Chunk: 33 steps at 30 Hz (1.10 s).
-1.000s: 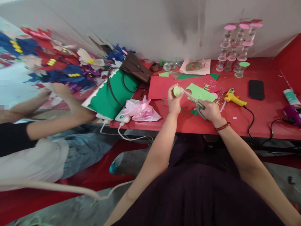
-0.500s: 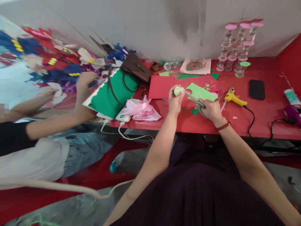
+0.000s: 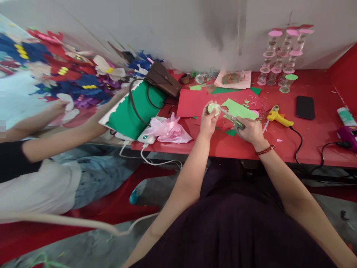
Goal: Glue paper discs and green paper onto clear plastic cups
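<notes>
Scissors meet a green disc over a red table

The disc (image 3: 213, 108), pale green and small, is held up over the table (image 3: 323, 145), clamped in the fingers of the left hand (image 3: 208, 123). The right hand (image 3: 251, 130), a beaded bracelet (image 3: 264, 150) at its wrist, is closed around the handles of the scissors (image 3: 230, 116); their tips reach the disc's right side (whether they touch it, I cannot tell). Beneath the blades and to their right lies a light green sheet (image 3: 242, 110), and to the disc's left is a red card (image 3: 189, 102). Farther right are a yellow glue gun (image 3: 280, 117) and a phone (image 3: 305, 107), with stacked clear cups (image 3: 285, 52) on the far side. Left of the hands sits a crumpled pink bag (image 3: 173, 130), with a brown purse (image 3: 165, 82) beyond it. At far left, a co-worker's hand (image 3: 59, 107) holds a white cutout (image 3: 69, 113).
</notes>
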Each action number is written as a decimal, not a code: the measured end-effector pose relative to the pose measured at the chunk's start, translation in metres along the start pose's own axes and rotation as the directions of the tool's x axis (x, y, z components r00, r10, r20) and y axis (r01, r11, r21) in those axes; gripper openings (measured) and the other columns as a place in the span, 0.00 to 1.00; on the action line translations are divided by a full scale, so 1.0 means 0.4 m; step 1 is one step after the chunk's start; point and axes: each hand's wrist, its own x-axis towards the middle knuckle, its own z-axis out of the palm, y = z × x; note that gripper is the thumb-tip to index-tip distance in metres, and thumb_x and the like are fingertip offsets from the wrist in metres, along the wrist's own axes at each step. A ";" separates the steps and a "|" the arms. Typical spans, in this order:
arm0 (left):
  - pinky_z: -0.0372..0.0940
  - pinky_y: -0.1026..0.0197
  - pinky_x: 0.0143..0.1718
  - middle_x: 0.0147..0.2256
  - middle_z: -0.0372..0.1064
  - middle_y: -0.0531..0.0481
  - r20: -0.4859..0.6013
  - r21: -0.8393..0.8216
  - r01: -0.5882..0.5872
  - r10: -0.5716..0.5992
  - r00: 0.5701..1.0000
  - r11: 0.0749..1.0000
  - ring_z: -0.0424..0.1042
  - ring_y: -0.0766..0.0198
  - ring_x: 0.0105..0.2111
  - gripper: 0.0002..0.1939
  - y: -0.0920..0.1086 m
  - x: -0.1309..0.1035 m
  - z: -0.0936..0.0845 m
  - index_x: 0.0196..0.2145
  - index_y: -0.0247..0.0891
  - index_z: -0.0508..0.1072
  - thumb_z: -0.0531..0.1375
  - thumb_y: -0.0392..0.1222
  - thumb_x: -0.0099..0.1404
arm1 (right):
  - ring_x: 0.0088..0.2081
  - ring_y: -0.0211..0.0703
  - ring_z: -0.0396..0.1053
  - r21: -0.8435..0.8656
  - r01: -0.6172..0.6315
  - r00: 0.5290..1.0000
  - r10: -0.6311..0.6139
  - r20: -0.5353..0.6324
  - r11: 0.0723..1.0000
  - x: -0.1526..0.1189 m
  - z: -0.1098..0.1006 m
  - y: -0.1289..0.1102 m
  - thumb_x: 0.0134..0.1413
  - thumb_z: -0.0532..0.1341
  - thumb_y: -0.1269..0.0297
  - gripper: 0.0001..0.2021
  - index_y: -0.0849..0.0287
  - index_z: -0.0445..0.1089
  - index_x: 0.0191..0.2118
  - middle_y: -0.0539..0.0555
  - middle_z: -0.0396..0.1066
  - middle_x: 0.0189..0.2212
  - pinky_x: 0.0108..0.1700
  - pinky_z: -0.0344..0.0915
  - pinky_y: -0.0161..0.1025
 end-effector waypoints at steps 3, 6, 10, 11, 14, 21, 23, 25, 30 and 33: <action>0.66 0.48 0.68 0.64 0.73 0.48 0.002 -0.002 0.058 -0.058 0.998 0.998 0.68 0.53 0.69 0.23 -0.001 0.002 0.000 0.57 0.48 0.76 0.69 0.35 0.66 | 0.38 0.49 0.77 -0.009 -0.006 1.000 0.006 0.013 1.000 -0.001 0.000 -0.001 0.65 0.61 0.52 0.23 0.53 0.78 0.60 0.58 0.82 0.40 0.35 0.59 0.38; 0.67 0.49 0.67 0.61 0.76 0.48 0.003 -0.016 0.091 -0.091 0.996 0.996 0.72 0.54 0.66 0.23 -0.005 0.006 -0.005 0.57 0.48 0.76 0.67 0.33 0.67 | 0.39 0.50 0.77 -0.025 -0.004 1.000 0.004 0.016 1.000 -0.001 0.001 0.000 0.67 0.59 0.52 0.23 0.53 0.78 0.61 0.58 0.83 0.42 0.34 0.58 0.38; 0.67 0.48 0.68 0.61 0.76 0.47 -0.018 -0.009 0.098 -0.098 0.995 0.995 0.72 0.53 0.66 0.23 -0.010 0.012 -0.011 0.56 0.48 0.78 0.68 0.32 0.65 | 0.40 0.50 0.77 -0.065 -0.004 0.999 0.007 0.043 0.998 0.000 0.002 0.003 0.66 0.59 0.54 0.23 0.53 0.77 0.61 0.59 0.83 0.45 0.35 0.58 0.39; 0.67 0.48 0.68 0.62 0.76 0.47 -0.026 -0.001 0.098 -0.098 0.995 0.995 0.71 0.53 0.67 0.22 -0.011 0.012 -0.012 0.55 0.47 0.78 0.68 0.33 0.64 | 0.40 0.50 0.77 -0.072 -0.005 0.999 0.008 0.050 0.997 0.000 0.003 0.004 0.66 0.59 0.55 0.23 0.53 0.77 0.62 0.59 0.83 0.45 0.35 0.58 0.39; 0.66 0.46 0.69 0.64 0.74 0.45 -0.040 0.025 0.092 -0.091 0.995 0.995 0.69 0.51 0.68 0.22 -0.014 0.012 -0.015 0.55 0.46 0.78 0.69 0.35 0.63 | 0.41 0.50 0.77 -0.083 -0.007 0.998 0.012 0.065 0.996 0.002 0.003 0.008 0.66 0.59 0.56 0.23 0.53 0.77 0.62 0.59 0.83 0.46 0.35 0.58 0.39; 0.67 0.48 0.68 0.62 0.75 0.46 -0.027 0.040 0.090 -0.089 0.996 0.995 0.71 0.53 0.67 0.22 -0.020 0.018 -0.026 0.55 0.47 0.77 0.69 0.34 0.65 | 0.40 0.49 0.77 -0.064 -0.006 0.999 0.009 0.050 0.998 0.000 0.007 0.009 0.65 0.61 0.57 0.21 0.53 0.78 0.60 0.59 0.84 0.44 0.35 0.58 0.39; 0.68 0.48 0.67 0.61 0.77 0.46 -0.033 0.034 0.091 -0.090 0.995 0.995 0.73 0.54 0.65 0.22 -0.021 0.020 -0.027 0.56 0.47 0.77 0.68 0.35 0.65 | 0.40 0.49 0.78 -0.017 0.002 1.000 -0.001 0.030 1.000 0.000 0.010 0.008 0.66 0.61 0.55 0.20 0.53 0.79 0.59 0.59 0.84 0.43 0.35 0.58 0.38; 0.69 0.48 0.66 0.58 0.79 0.47 -0.022 0.023 0.091 -0.091 0.996 0.996 0.75 0.54 0.63 0.21 -0.021 0.020 -0.025 0.55 0.48 0.77 0.69 0.36 0.66 | 0.39 0.48 0.78 0.049 -0.004 1.000 0.002 0.027 0.999 0.002 0.010 0.008 0.66 0.61 0.54 0.19 0.53 0.80 0.57 0.58 0.84 0.42 0.36 0.59 0.38; 0.67 0.46 0.68 0.57 0.79 0.45 0.008 -0.029 0.088 -0.088 0.996 0.996 0.74 0.51 0.64 0.21 -0.020 0.017 -0.017 0.56 0.46 0.78 0.71 0.41 0.66 | 0.39 0.50 0.78 0.139 -0.084 0.995 0.091 -0.045 0.987 0.007 -0.005 0.007 0.64 0.63 0.50 0.21 0.55 0.79 0.57 0.58 0.83 0.41 0.37 0.63 0.38; 0.66 0.46 0.69 0.59 0.78 0.44 -0.008 -0.017 0.079 -0.079 0.997 0.997 0.72 0.51 0.66 0.24 -0.018 0.015 -0.013 0.60 0.46 0.75 0.71 0.43 0.67 | 0.40 0.51 0.78 0.088 -0.067 0.995 0.073 -0.071 0.994 0.003 -0.010 0.002 0.63 0.64 0.49 0.23 0.53 0.79 0.59 0.58 0.82 0.42 0.37 0.63 0.38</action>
